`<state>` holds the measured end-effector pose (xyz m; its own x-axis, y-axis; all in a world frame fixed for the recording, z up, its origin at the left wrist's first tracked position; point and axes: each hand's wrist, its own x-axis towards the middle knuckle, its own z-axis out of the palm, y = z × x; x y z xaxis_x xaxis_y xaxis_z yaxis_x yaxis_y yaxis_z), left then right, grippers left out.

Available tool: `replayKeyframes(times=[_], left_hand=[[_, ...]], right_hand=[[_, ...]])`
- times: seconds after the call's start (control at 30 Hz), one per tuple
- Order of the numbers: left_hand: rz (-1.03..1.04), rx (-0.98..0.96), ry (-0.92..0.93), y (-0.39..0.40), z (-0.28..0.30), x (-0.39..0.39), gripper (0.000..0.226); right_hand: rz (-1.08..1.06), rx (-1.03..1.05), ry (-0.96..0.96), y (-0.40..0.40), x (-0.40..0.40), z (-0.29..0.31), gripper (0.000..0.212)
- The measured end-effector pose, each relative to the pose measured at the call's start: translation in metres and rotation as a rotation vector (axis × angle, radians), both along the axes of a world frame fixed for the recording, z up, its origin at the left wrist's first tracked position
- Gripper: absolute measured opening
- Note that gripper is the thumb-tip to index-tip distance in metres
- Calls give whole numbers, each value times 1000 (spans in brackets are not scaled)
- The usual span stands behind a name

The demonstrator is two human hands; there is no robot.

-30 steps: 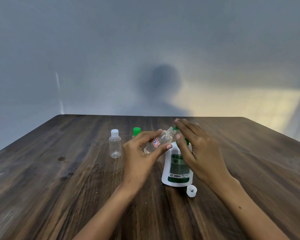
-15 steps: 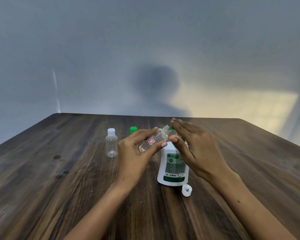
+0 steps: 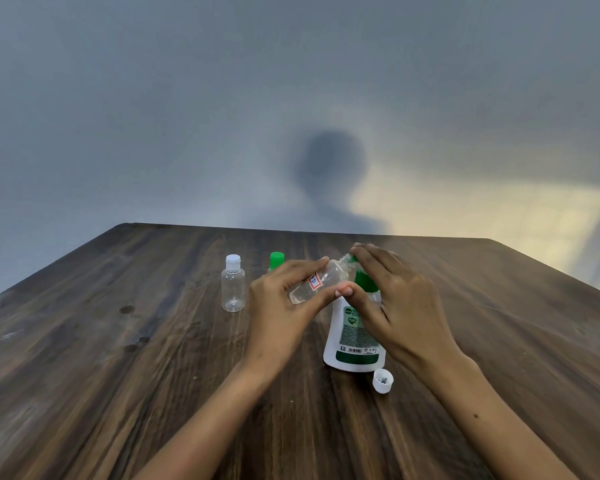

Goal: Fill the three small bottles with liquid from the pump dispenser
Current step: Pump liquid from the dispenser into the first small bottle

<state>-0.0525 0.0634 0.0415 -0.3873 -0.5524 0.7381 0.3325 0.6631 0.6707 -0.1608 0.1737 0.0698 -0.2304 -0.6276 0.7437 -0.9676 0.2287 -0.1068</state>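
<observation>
Tilted bottle (image 3: pixel 321 284) (clear, red-edged sticker) now closer to pump nozzle (image 3: pixel 353 259).

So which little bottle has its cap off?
The tilted little bottle with the red-edged sticker, held in the left hand. The white-capped bottle and the green-capped bottle behind that hand stand closed.

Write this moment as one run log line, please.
step: filling first bottle | left hand: holds tilted clear labelled bottle at nozzle | right hand: on white green-topped pump dispenser | white cap: off, on wooden table
</observation>
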Motion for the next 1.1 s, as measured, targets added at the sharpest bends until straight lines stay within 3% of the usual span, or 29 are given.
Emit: replayKeyframes(times=[0.43, 1.1], left_hand=[[10, -1, 3, -2, 0, -2, 46], [31, -41, 3, -3, -1, -2, 53]], right_hand=[[10, -54, 34, -2, -3, 3, 86], [-42, -49, 57, -6, -1, -1, 87]])
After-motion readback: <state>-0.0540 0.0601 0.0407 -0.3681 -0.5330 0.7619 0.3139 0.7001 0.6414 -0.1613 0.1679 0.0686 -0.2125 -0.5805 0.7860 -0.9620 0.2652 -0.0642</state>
